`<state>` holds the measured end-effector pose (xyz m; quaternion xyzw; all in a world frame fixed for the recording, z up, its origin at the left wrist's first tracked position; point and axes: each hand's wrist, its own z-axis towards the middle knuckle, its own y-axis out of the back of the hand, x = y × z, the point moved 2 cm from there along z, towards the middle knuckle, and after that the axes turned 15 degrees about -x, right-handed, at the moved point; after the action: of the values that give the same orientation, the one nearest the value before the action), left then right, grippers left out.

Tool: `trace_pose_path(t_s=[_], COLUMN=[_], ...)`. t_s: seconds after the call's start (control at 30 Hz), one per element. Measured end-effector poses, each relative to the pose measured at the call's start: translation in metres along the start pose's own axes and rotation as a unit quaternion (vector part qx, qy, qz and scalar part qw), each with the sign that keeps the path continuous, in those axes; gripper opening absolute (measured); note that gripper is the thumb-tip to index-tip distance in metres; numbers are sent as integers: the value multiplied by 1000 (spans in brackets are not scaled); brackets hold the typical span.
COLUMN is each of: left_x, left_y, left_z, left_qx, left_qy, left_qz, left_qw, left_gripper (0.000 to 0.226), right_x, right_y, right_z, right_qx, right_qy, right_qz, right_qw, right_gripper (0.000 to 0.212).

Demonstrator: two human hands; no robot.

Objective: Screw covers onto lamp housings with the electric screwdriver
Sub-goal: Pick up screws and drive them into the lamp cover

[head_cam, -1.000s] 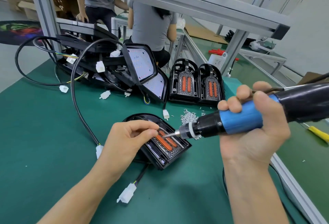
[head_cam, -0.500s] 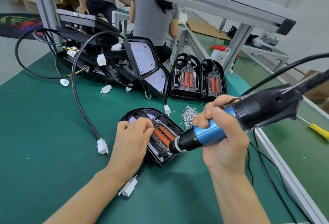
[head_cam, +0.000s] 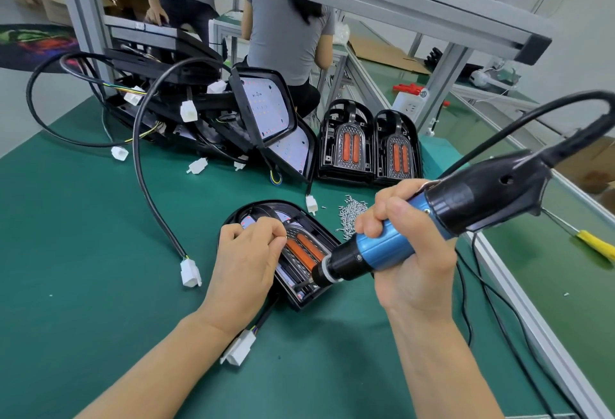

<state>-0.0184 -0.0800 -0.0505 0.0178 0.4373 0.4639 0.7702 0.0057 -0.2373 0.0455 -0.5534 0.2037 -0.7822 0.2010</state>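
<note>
Lamp housing (head_cam: 317,222) lies flat on the green mat (head_cam: 83,252), centre of frame, orange lenses up, its cable running off the lower edge to a white connector (head_cam: 239,348). I'd judge it a light, rigid plastic shell: stiff enough to take driver pressure, light enough to skate on the mat if not pinned. The clear cover (head_cam: 304,252) looks scratch-prone, so hold by the black rim, not the lens face.

Left hand (head_cam: 248,262) sits on the housing's left side, fingers curled at the top edge of the cover, thumb and forefinger pinched together (whether a screw is between them I can't tell). It reads as the hold-down.

Right hand (head_cam: 404,252) is wrapped tight round the blue barrel of the electric screwdriver (head_cam: 382,249). Tool is angled down-left from the right of frame, black motor end and cord up toward the upper right. The bit tip meets the cover near its lower corner, partly hidden by the chuck, so seating on a screw head isn't confirmable.

Hands are close, not touching, either side of the lenses.

Loose screws (head_cam: 351,215) are piled just right of the housing, within reach. Two finished-looking lamps (head_cam: 369,149) stand upright behind, above centre.

Driver angle looks shallow: likely needs squaring up, else cam-out risk.
</note>
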Motion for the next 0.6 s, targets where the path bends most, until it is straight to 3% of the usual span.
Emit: trace_pose_path(t_s=[0.1, 0.23, 0.4, 0.47, 0.6], left_x=[2, 5, 7, 6, -1], left_y=[1, 4, 7, 7, 11], left_z=[0, -1, 1, 3, 9], left_qx=[4, 18, 32, 31, -7], left_qy=[12, 18, 17, 25, 19], left_qz=[3, 6, 17, 17, 13], left_qw=[1000, 1000, 999, 999, 1000], left_gripper=[16, 20, 20, 19, 15], right_x=[-2, 6, 35, 48, 59], right_y=[2, 7, 29, 43, 77], right_z=[1, 2, 15, 22, 37], right_qx=[-32, -69, -131, -162, -240], right_qy=[-22, 10, 90, 100, 54], right_qz=[11, 8, 5, -8, -61], right_qw=[999, 998, 987, 982, 967], right_gripper=[22, 20, 61, 68, 34])
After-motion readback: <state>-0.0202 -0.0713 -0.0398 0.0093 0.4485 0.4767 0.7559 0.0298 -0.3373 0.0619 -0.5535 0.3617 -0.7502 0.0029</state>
